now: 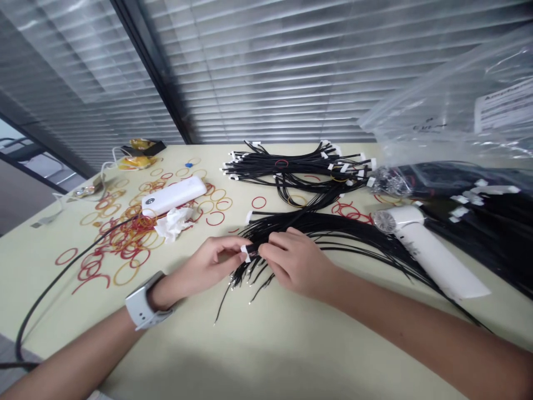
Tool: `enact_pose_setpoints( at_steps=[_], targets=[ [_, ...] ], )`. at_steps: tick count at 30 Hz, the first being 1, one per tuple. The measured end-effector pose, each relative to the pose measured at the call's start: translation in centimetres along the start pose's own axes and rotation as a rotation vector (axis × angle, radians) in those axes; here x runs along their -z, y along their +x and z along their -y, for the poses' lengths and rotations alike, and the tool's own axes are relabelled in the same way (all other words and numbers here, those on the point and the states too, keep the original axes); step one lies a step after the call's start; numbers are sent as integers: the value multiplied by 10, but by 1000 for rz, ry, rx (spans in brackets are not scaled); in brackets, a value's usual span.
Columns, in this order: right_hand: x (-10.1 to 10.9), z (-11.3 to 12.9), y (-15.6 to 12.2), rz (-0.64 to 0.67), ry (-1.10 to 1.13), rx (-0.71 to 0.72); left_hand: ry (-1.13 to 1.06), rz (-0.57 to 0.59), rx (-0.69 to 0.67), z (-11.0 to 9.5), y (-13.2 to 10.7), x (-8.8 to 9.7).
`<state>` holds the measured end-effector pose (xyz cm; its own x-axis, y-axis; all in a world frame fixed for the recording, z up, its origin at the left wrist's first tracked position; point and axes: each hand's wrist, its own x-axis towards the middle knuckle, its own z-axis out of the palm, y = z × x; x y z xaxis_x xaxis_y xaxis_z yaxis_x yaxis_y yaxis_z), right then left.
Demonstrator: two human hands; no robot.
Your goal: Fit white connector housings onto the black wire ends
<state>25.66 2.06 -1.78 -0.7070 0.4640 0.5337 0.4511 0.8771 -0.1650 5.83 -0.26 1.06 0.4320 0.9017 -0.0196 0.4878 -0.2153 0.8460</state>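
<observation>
My left hand [219,258] pinches a small white connector [246,253] between thumb and finger. Black wires run from that connector into my right hand [293,258], whose fingers are closed on them close to the plug. Under and behind both hands lies a long bundle of black wires [353,225], its loose metal-tipped ends [237,280] fanning out below my fingers. Part of the held wires is hidden by my right fingers. A grey watch band [144,305] circles my left wrist.
Red and yellow rubber bands [133,244] are scattered on the left around a white power bank [174,196] and crumpled tissue [175,223]. Behind lies another cable bundle [291,165] with white plugs. A white handheld fan [437,253] and clear plastic bags [453,122] are at right.
</observation>
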Motion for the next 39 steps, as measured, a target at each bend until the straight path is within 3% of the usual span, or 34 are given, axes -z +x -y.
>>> enact_pose_setpoints(
  at_steps=[20, 23, 28, 32, 36, 39],
  targets=[
    [-6, 1, -1, 69, 3, 51, 159, -53, -33, -2, -5, -11],
    [-6, 2, -1, 65, 21, 12, 90, -46, -27, -1, -4, -11],
    [-6, 1, 0, 64, 210, -176, -169, -67, 38, -1, 2, -6],
    [-5, 2, -3, -15, 134, -67, -300, -65, 98, 2, 4, -1],
    [1, 8, -4, -250, -132, 11, -386, -47, 71, 5, 3, 0],
    [5, 12, -4, -208, -156, 98, -338, -23, 69, 3, 2, 0]
  ],
)
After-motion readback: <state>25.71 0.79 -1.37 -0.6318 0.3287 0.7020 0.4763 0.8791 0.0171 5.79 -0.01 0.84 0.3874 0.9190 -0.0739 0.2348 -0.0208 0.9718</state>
